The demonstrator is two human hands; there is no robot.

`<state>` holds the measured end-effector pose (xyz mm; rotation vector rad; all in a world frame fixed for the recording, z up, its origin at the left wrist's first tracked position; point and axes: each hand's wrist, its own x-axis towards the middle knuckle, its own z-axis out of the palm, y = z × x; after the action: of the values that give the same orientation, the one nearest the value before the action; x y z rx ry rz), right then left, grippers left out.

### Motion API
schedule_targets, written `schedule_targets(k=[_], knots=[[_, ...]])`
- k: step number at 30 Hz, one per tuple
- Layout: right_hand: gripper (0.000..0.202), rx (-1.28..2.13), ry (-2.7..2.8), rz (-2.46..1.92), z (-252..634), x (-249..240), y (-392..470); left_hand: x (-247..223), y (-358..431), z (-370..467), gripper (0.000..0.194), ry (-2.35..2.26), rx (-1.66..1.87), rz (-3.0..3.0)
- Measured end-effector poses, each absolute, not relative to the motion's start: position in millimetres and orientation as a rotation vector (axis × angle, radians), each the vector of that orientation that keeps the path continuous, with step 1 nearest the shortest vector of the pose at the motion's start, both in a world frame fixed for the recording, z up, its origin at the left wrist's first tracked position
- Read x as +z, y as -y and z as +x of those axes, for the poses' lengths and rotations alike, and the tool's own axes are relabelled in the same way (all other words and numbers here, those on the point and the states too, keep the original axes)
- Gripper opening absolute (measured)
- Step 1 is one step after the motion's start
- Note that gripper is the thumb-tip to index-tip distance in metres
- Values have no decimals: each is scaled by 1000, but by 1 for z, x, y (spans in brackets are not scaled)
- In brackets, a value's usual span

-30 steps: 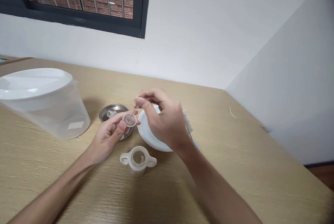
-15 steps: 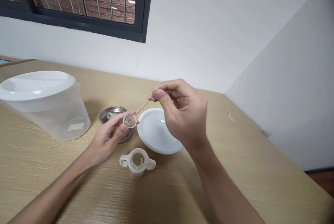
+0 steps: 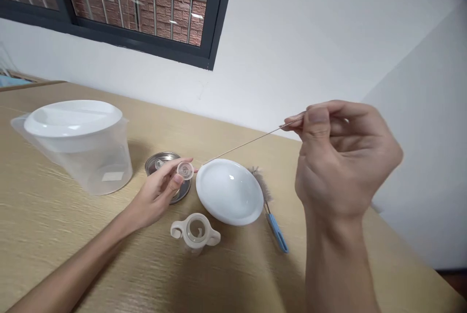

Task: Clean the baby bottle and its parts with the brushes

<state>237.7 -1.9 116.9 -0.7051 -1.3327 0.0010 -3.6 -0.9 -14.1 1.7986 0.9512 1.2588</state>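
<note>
My left hand (image 3: 164, 186) pinches a small, clear, round bottle nipple (image 3: 185, 170) by its rim, its flat side facing me. Off to the right and higher up, my right hand (image 3: 343, 152) is closed on the end of a long thin wire (image 3: 248, 143), which slants down to the left. The wire's free tip is near the back rim of a white bowl (image 3: 229, 191), apart from the nipple. In front of the bowl stands a clear bottle with a two-handled collar (image 3: 197, 231), its mouth uncovered.
A round metal dish (image 3: 180, 195) with clear parts in it lies partly behind my left hand. At left stands a lidded plastic pitcher (image 3: 91, 157). A blue-handled bristle brush (image 3: 276, 233) lies right of the bowl. Behind the table are a wall and a barred window (image 3: 146, 2).
My right hand has moved right, drawing the wire out of the nipple. My left hand stays nearly in place with the nipple. The bristle brush has come into sight beside the bowl.
</note>
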Motion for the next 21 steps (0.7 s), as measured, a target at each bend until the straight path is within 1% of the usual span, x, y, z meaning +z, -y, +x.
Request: schedule_targets(k=[6,16,21], knots=[[3,110,1397,-699,223,107,1,-12,9,-1,40,-928,1260,1783],[3,154,1466,-700,210,99,4,-14,8,0,42,-891,1251,1785],[6,298,1587,-684,196,87,5,-12,7,2,44,-939,1288,1770]])
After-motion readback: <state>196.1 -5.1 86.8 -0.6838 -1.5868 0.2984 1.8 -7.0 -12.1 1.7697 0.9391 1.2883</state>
